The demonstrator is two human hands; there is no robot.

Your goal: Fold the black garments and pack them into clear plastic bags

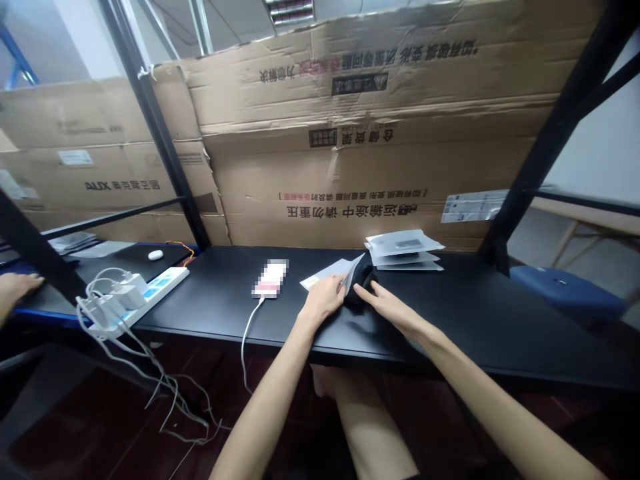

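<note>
A: Entry 1. Left hand (324, 298), state?

B: Stretched out over the black bench (475, 313). Its fingers (338, 284) are curled down on the right edge of a clear packet (327, 272) and grip it. That edge is lifted off the bench, and the rest of the packet lies flat to the hand's left.

A: Entry 2. Right hand (387, 305)?

B: Fingers (367, 290) held out straight and nearly flat, spread only slightly, nothing grasped. The fingertips touch the near side of a black item (361, 279). It is soft-looking; I cannot tell what it is against the dark bench.

A: Position of the black item relative to both sets of fingers?

B: It lies on the bench between the 2 hands, just beyond the fingertips. The lifted packet edge is right against its left side, and the right fingertips are on its right side. The mouth of the packet faces the item. Whether any part is inside cannot be told.

A: Surroundings?

B: A stack of flat packets (406, 248) lies just behind the item, near the cardboard boxes (380, 167). Left of the left hand is a phone (270, 279) on a white cable (246, 337). Further left, a power strip (155, 288) with chargers plugged in. At the far left edge is 1 hand of another person (17, 287), well apart.
</note>
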